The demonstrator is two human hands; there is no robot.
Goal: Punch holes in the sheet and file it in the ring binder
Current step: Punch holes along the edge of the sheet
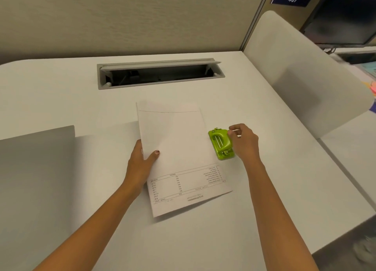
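A white printed sheet [179, 148] lies in the middle of the white desk [264, 179], its text upside down towards me. My left hand [140, 160] grips the sheet's left edge, thumb on top. A lime-green hole punch [221, 143] sits against the sheet's right edge. My right hand [243, 140] holds the punch from its right side. A grey ring binder [36, 169] lies shut at the left of the desk, apart from the sheet.
An open grey cable hatch [160, 74] is set into the desk behind the sheet. A pale divider panel [301, 71] rises at the right, with a dark monitor [345, 16] beyond it. The desk's right edge runs diagonally past my right arm.
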